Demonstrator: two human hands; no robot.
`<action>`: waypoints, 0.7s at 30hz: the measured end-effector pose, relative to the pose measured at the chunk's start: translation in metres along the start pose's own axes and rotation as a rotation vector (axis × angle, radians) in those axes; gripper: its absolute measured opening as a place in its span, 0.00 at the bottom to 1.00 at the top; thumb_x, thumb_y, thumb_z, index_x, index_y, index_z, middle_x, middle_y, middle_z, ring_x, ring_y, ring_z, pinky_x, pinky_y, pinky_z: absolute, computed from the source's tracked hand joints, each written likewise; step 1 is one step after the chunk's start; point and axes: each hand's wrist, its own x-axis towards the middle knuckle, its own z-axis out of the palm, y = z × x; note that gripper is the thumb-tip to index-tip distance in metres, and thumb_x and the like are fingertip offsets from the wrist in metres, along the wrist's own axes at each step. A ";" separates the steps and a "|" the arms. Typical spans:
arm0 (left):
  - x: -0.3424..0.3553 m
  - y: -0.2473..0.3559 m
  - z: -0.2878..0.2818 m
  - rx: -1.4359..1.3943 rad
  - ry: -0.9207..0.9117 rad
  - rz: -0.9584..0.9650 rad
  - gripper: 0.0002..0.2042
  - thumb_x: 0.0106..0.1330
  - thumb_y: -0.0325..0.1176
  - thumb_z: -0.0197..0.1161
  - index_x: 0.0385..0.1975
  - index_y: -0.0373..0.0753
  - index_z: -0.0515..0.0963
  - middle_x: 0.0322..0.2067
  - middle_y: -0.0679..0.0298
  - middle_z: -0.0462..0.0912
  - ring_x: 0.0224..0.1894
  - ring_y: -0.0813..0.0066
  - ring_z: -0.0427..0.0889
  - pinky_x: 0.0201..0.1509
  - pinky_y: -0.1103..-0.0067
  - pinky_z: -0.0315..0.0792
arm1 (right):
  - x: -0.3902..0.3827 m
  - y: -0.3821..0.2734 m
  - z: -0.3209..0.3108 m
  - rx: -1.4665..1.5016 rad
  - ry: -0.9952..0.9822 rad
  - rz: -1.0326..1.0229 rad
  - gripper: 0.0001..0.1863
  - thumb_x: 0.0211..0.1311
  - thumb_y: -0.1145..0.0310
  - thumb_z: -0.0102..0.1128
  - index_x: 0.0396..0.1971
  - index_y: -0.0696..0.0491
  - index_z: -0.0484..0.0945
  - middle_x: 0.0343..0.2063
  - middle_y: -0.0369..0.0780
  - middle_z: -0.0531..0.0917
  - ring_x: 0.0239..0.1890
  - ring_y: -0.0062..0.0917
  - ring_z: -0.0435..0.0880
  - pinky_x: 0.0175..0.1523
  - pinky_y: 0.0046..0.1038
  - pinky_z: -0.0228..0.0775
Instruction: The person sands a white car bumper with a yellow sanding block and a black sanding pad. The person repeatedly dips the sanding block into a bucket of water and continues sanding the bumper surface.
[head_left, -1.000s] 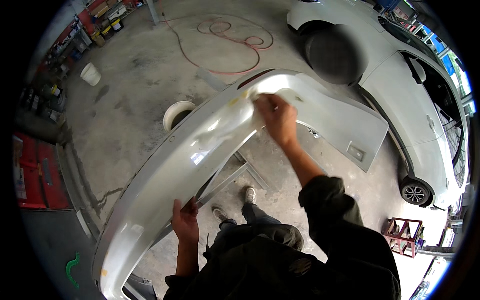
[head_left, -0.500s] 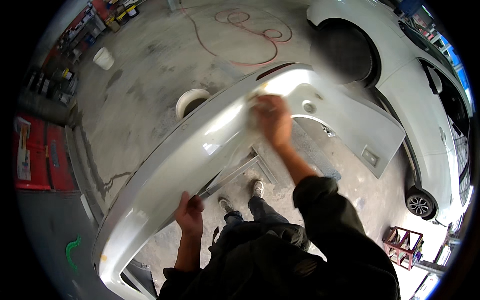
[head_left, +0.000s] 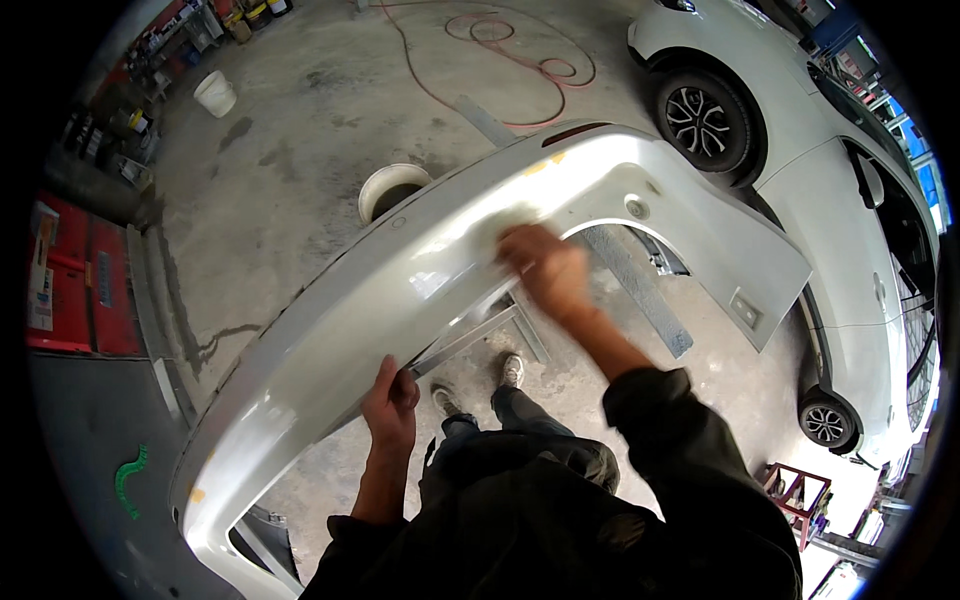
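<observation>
Nearer the inner edge now than half a second ago, the person's bare right hand (head_left: 548, 268) sits farther from a small yellow patch (head_left: 545, 164) on the long, curved, glossy pale-silver bumper cover (head_left: 330, 340), while the left hand (head_left: 392, 405) keeps to about the same spot on that edge. Blur hides the right grip: its fingers curl down at the surface, and whether they pinch anything cannot be told. The left thumb points up, fingers half folded by the edge; how firmly they hold is unclear. Rubbing the panel's bend seems the step in hand; the next move likely calls for even pressure following the curve, with the left steadying. In front of the person, above a grey metal stand (head_left: 475, 334), the cover runs lengthwise from lower left to upper right, its flared end bending toward lower right.
</observation>
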 end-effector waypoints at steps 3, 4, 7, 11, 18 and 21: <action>0.000 0.000 0.003 -0.009 -0.037 -0.032 0.07 0.76 0.36 0.61 0.34 0.45 0.75 0.16 0.73 0.65 0.16 0.83 0.60 0.22 0.80 0.53 | 0.011 0.026 -0.022 -0.102 0.039 0.160 0.06 0.54 0.77 0.63 0.29 0.49 0.84 0.32 0.37 0.87 0.37 0.33 0.87 0.41 0.35 0.82; 0.001 0.001 0.006 -0.009 -0.009 -0.042 0.07 0.76 0.36 0.61 0.34 0.45 0.74 0.16 0.73 0.65 0.16 0.83 0.60 0.22 0.80 0.53 | 0.009 0.013 -0.014 -0.129 0.039 0.157 0.06 0.54 0.77 0.63 0.29 0.49 0.84 0.32 0.37 0.87 0.37 0.33 0.87 0.41 0.36 0.82; 0.001 0.001 0.011 -0.003 0.033 -0.063 0.09 0.76 0.36 0.61 0.31 0.47 0.73 0.14 0.73 0.63 0.15 0.83 0.58 0.21 0.80 0.52 | -0.006 -0.055 0.014 -0.048 -0.002 -0.049 0.08 0.51 0.80 0.67 0.29 0.49 0.85 0.35 0.35 0.88 0.38 0.29 0.89 0.41 0.31 0.84; -0.004 0.007 0.014 0.024 0.000 -0.043 0.13 0.78 0.37 0.59 0.27 0.48 0.71 0.12 0.74 0.61 0.14 0.83 0.55 0.22 0.79 0.50 | -0.003 -0.014 0.002 -0.051 -0.082 -0.176 0.06 0.55 0.76 0.68 0.30 0.47 0.86 0.37 0.34 0.89 0.39 0.27 0.90 0.41 0.28 0.85; 0.002 -0.003 0.009 -0.031 -0.017 -0.073 0.11 0.76 0.35 0.62 0.28 0.48 0.71 0.12 0.74 0.59 0.13 0.83 0.54 0.20 0.79 0.51 | -0.015 -0.056 0.028 0.015 0.025 -0.063 0.09 0.51 0.84 0.63 0.26 0.51 0.83 0.31 0.36 0.88 0.34 0.29 0.90 0.38 0.30 0.83; -0.004 0.007 0.011 -0.018 -0.023 -0.060 0.13 0.78 0.37 0.59 0.26 0.48 0.71 0.11 0.74 0.58 0.14 0.84 0.53 0.22 0.80 0.49 | -0.008 -0.066 0.018 0.154 -0.099 -0.115 0.07 0.53 0.80 0.68 0.26 0.50 0.84 0.35 0.35 0.89 0.36 0.25 0.90 0.38 0.27 0.84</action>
